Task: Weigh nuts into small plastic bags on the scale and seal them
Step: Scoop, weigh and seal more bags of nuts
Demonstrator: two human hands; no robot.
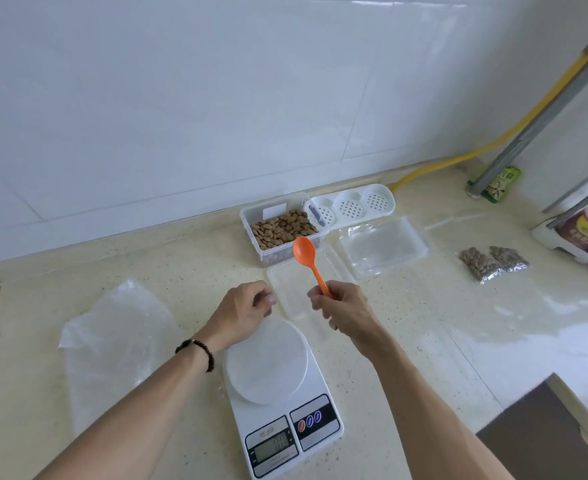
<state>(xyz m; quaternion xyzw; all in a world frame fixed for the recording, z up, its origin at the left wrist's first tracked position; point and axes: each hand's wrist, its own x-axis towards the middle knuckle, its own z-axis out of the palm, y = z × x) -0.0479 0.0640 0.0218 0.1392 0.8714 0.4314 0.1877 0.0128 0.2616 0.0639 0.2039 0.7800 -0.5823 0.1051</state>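
Holding: my right hand (pixel 342 303) has its fingers curled round the handle end of the orange spoon (pixel 311 263), bowl empty and pointing to 12 o'clock, toward the nuts.
Left hand: my left hand (pixel 242 306) is at the 12 o'clock edge of the scale (pixel 320 382), fingers curled and pinching what I take to be the mouth of a clear bag (pixel 268 362) lying on the platter; the film is too faint for me to be sure.
Nuts: they sit loose in a clear tub (pixel 251 216) on the bench (pixel 424 341) at 12 o'clock, well apart from the scale.
Done: two filled bags (pixel 493 263) lie at 2 o'clock.
Spare bags: a stack (pixel 112 341) lies at 9 o'clock.
Handling: I judge the bag thin, limp and slippery, so I would grip it at the rim and hold the mouth open. The nuts are light, hard and prone to roll, so I would scoop level and tip low.
Display: I cannot read it.
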